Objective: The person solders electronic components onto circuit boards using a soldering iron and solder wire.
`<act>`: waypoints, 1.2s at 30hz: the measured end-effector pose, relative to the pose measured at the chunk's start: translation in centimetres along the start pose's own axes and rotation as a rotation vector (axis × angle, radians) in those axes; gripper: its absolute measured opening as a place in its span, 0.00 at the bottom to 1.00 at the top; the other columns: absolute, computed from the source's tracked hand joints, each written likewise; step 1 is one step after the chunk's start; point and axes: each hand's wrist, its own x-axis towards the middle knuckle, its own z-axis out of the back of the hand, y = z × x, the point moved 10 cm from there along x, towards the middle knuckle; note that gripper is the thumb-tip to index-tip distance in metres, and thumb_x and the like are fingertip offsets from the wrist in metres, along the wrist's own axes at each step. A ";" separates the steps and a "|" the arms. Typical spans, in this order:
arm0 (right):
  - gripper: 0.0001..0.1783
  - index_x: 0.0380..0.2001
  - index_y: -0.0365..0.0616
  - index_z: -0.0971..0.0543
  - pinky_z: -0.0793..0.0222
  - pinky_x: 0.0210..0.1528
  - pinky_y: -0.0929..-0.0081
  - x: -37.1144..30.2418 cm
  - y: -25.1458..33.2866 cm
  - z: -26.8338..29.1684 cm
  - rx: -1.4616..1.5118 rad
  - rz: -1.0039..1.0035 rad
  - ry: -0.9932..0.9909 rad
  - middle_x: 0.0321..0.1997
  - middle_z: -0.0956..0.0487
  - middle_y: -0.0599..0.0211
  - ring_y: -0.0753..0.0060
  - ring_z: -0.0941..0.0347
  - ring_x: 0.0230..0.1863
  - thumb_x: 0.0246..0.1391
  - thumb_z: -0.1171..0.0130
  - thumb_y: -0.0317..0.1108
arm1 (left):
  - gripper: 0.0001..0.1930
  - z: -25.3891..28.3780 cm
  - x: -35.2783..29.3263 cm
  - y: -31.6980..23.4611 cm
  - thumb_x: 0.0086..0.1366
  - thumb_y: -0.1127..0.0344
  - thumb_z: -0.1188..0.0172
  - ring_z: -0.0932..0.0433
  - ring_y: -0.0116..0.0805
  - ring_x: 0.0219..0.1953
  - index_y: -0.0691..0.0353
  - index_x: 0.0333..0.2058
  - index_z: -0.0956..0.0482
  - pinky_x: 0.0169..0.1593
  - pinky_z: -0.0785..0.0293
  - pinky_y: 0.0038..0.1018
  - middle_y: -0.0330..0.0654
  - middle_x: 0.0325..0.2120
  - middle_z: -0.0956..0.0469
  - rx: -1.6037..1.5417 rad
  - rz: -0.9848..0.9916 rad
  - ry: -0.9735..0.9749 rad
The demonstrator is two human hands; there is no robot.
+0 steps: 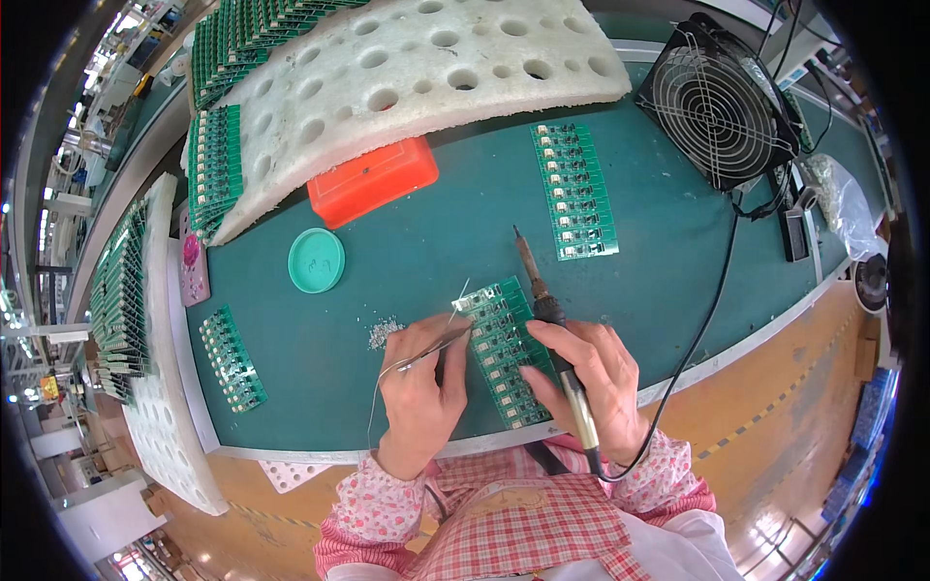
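Note:
A green circuit board panel [502,353] with rows of small white parts lies on the bench between my hands. My left hand [421,382] is closed around metal tweezers [433,349] and a thin solder wire [374,407], which sticks up past the panel's far left corner. My right hand [603,373] grips a soldering iron [548,310]; its dark tip points away from me, beyond the panel and apart from it. The fingers of my right hand are at the panel's right edge. Small loose silvery parts [384,332] are heaped beside my left hand.
Another panel [573,194] lies far right, one more [232,358] at left. A teal lid [316,260] and red box [374,180] sit before a white foam tray [407,58] with stacked boards [215,155]. A black fan [717,107] stands far right; the iron's cord [717,300] runs nearby.

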 end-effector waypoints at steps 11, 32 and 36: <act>0.15 0.44 0.37 0.27 0.26 0.24 0.75 -0.8 -1.1 2.4 0.413 -0.037 -0.244 0.23 0.17 0.63 0.71 0.21 0.20 0.56 0.33 0.27 | 0.10 -0.1 -0.1 0.2 0.57 0.81 0.34 0.17 0.41 0.39 0.65 0.39 0.18 0.44 0.27 0.32 0.43 0.39 0.16 -0.026 0.001 0.007; 0.13 0.42 0.37 0.26 0.26 0.22 0.76 0.1 -0.9 1.7 0.539 0.024 -0.229 0.23 0.16 0.61 0.72 0.19 0.20 0.57 0.33 0.27 | 0.07 0.0 0.0 0.2 0.60 0.79 0.35 0.18 0.44 0.39 0.66 0.38 0.18 0.44 0.25 0.33 0.45 0.38 0.15 -0.026 0.026 0.012; 0.10 0.37 0.37 0.23 0.29 0.20 0.75 -0.5 -1.6 2.3 0.490 -0.056 -0.234 0.19 0.19 0.67 0.73 0.24 0.17 0.54 0.33 0.27 | 0.05 0.0 0.0 0.2 0.60 0.80 0.35 0.17 0.45 0.39 0.67 0.35 0.19 0.44 0.25 0.33 0.46 0.38 0.15 -0.030 0.029 0.004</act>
